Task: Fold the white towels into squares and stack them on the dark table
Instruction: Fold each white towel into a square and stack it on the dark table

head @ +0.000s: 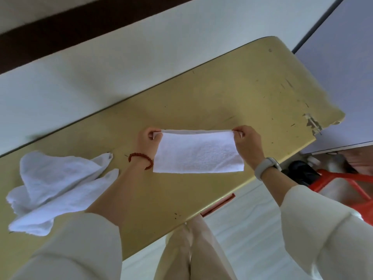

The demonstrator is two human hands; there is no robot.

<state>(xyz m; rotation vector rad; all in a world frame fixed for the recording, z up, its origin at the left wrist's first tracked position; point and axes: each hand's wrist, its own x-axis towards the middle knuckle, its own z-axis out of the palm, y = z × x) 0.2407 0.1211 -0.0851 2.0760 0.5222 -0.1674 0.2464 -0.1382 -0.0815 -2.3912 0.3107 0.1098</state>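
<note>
Near the worktop's (232,93) front edge, left hand (148,138) and right hand (247,143) fingers pinch the top corners of a folded white rectangular terry towel (198,153); crumpled white towels (56,188) lie at the left end.

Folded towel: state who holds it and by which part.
Both hands hold the folded white towel: left hand pinches its far left corner, right hand its far right corner.

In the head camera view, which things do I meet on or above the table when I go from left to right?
Loose white towels → red bracelet → left hand → folded white towel → right hand → white watch → red stool.
</note>
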